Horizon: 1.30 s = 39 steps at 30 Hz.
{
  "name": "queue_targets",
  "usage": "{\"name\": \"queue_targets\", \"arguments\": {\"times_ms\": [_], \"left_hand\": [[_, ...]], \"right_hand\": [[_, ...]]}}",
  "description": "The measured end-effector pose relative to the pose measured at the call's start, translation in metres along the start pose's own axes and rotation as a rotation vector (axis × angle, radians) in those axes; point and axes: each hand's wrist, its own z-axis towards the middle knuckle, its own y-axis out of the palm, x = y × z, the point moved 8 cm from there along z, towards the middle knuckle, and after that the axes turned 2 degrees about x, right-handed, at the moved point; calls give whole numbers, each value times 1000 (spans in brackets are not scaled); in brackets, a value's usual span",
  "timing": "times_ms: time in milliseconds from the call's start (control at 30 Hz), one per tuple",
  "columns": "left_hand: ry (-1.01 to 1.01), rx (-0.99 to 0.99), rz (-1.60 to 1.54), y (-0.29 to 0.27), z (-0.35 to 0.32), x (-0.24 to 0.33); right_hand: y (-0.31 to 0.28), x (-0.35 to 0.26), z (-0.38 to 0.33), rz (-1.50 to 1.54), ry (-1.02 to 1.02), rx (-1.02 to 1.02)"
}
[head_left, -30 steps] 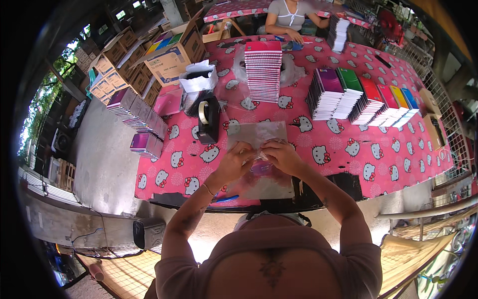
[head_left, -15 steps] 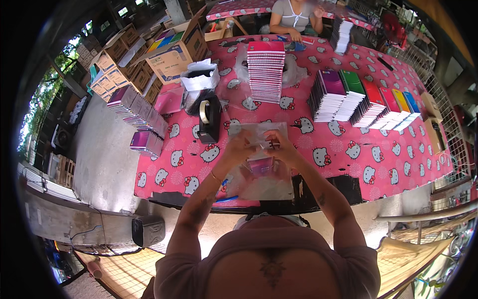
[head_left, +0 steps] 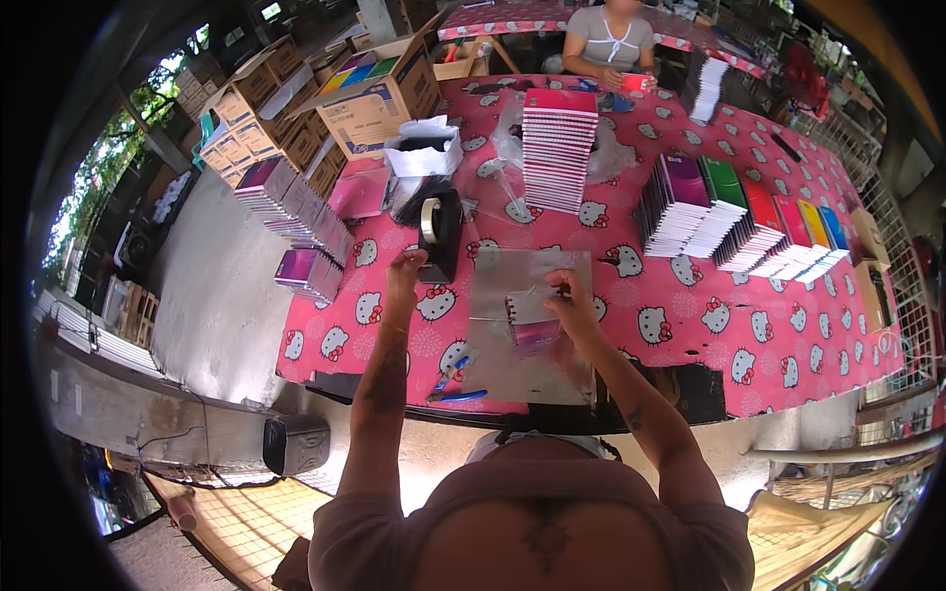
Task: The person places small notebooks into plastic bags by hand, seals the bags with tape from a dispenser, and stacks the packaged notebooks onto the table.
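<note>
A small spiral-bound notebook (head_left: 534, 335), pale with a purple lower part, lies on a greyish sheet (head_left: 493, 379) in front of me; clear plastic seems to be around it. My right hand (head_left: 575, 300) is closed at its upper right edge, fingers curled. My left hand (head_left: 405, 270) is beside the near left end of a black tape dispenser (head_left: 448, 236) with a roll of tape (head_left: 431, 221). Its fingertips are pressed together; whatever they pinch is too small to make out. A blue-handled tool (head_left: 458, 396) lies near the table's front edge.
A tall stack of notebooks (head_left: 559, 153) stands behind the sheet. Coloured notebook stacks (head_left: 680, 207) line the right, purple ones (head_left: 296, 212) the left. Open cartons (head_left: 370, 118) and a white bag (head_left: 424, 148) are at the back left. Across the table, a person (head_left: 609, 44) holds a red item.
My left hand has left the notebook and moved left to the tape dispenser. My right hand stays at the notebook. The person across now holds up a red item. The view has shifted slightly.
</note>
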Motion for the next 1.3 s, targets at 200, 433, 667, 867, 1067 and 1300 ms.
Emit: {"name": "queue_targets", "arguments": {"times_ms": [200, 433, 667, 867, 1067, 1300], "left_hand": [[117, 196, 401, -37, -18, -18], [602, -726, 717, 159, -103, 138], [364, -1336, 1068, 252, -91, 68], [-100, -1255, 263, 204, -54, -19], [1228, -439, 1101, 224, -192, 110], [625, -519, 1027, 195, -167, 80]], "right_hand": [[8, 3, 1, -19, -53, -27], [-10, 12, -5, 16, -32, 50], [-10, 0, -4, 140, 75, -69], [4, -10, -12, 258, 70, -44], [-27, 64, -64, 832, 187, 451], [76, 70, -119, 1184, 708, -253]]}}
